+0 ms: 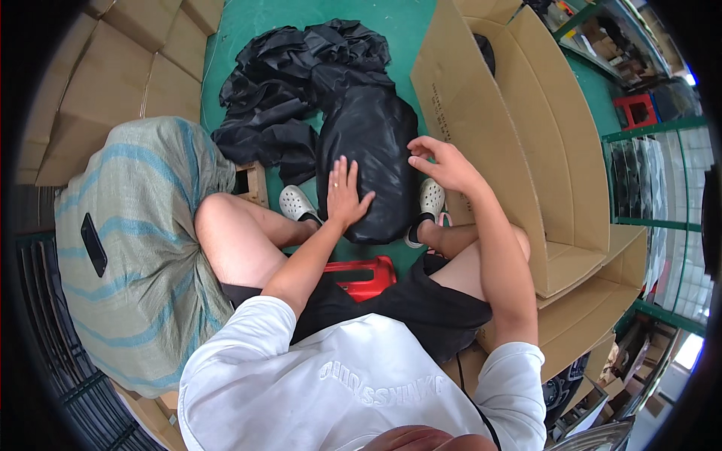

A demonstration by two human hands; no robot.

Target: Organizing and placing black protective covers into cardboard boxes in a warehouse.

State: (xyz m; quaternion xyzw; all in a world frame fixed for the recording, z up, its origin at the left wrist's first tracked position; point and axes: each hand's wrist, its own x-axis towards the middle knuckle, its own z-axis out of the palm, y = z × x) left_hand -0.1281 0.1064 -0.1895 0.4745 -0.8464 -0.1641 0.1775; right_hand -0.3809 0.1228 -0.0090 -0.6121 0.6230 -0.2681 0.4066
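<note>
A bulky black bag (372, 124), smooth and tightly filled, lies on the floor between my feet. My left hand (347, 194) rests flat on its near left part, fingers stretched out. Beside its right edge, my right hand (445, 164) is raised with the fingers loosely bent and apart, and nothing shows in it. I cannot tell whether its fingertips touch the bag. Behind and to the left of the bag spreads a heap of crumpled black sheeting (274, 86).
A large open cardboard box (481, 113) stands close on the right. At left a stuffed woven sack (143, 180) carries a phone (94, 244). Stacked cartons (113, 83) rise behind it. Under me is a red stool (383, 274). Green shelving (662, 222) stands at far right.
</note>
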